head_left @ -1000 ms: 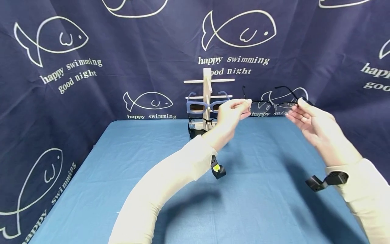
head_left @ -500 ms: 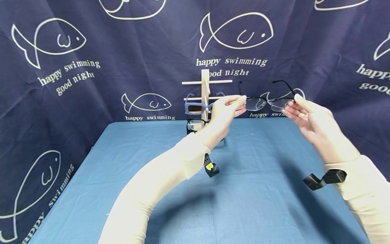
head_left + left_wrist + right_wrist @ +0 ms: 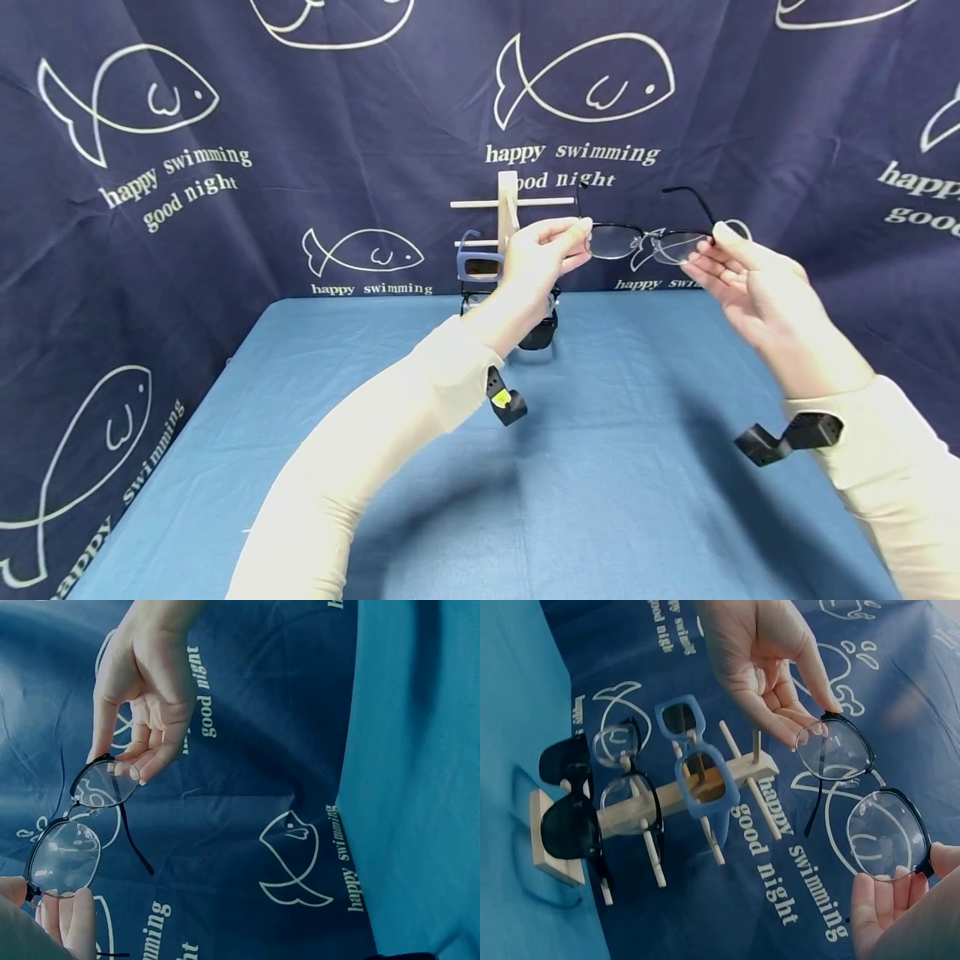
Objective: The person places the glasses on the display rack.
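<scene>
In the head view, a pair of eyeglasses (image 3: 613, 240) with a dark upper frame and clear lenses is held up in the air, its temples unfolded toward the backdrop. My left hand (image 3: 542, 258) pinches one end of the frame between thumb and fingers. At the opposite end, my right hand (image 3: 761, 292) pinches the frame near the hinge, thumb on top and fingers below. Just left of the glasses stands a wooden eyewear rack (image 3: 739, 771), partly hidden behind my left hand and forearm in the head view.
On the rack hang blue-framed sunglasses (image 3: 731, 787), clear black-framed glasses (image 3: 658, 810) and black sunglasses (image 3: 570, 832) lowest, near its base (image 3: 546, 840). Bare wooden bars stick out near the top. A blue cloth covers the table (image 3: 600, 500); a navy fish-print curtain (image 3: 420, 125) hangs behind.
Both hands have carried the eyeglasses left and slightly up, closer to the rack. My left hand now covers more of the blue sunglasses, while the black sunglasses show below my wrist.
</scene>
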Tool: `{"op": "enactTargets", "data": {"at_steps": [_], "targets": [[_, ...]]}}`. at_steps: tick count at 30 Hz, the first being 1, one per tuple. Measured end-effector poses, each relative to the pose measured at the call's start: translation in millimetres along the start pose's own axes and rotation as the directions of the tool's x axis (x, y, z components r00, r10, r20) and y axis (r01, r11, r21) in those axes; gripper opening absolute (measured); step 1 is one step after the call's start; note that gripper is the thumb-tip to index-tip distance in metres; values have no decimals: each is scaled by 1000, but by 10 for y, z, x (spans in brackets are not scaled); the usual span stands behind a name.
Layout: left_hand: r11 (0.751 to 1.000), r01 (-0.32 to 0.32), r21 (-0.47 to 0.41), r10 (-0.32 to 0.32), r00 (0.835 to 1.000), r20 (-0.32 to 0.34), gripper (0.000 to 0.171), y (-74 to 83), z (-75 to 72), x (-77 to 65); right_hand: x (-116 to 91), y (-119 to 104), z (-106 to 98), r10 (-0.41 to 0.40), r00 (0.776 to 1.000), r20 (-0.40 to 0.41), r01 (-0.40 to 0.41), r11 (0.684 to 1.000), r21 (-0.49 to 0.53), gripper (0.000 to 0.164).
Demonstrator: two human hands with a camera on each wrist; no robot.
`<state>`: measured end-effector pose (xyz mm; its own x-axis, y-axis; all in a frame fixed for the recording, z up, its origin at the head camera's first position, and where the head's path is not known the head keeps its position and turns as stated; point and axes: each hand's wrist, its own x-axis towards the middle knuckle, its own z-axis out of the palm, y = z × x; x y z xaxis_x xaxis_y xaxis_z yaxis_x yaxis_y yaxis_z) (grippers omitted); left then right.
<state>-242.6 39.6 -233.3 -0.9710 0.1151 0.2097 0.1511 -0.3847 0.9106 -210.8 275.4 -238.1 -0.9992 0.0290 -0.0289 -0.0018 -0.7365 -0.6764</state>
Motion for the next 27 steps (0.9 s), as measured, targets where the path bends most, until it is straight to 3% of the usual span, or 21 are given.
{"op": "enactTargets", "data": {"at_steps": [8, 15, 21, 27], "targets": [[999, 40, 35, -40, 999, 8, 24, 117, -68, 2, -9, 30, 98, -5, 1000, 8, 5, 1000, -7, 5], [996, 71, 46, -69, 997, -32, 24, 155, -139, 5, 0, 85, 214, 28, 999, -19, -28, 999, 30, 6], [995, 54, 85, -52, 998, -26, 24, 233, -253, -30, 30, 169, 280, 54, 999, -6, -54, 998, 21, 5], [999, 5, 47, -4, 1000, -12, 21, 319, -326, -23, 85, 221, 369, 57, 998, 6, -57, 998, 6, 4]]}}
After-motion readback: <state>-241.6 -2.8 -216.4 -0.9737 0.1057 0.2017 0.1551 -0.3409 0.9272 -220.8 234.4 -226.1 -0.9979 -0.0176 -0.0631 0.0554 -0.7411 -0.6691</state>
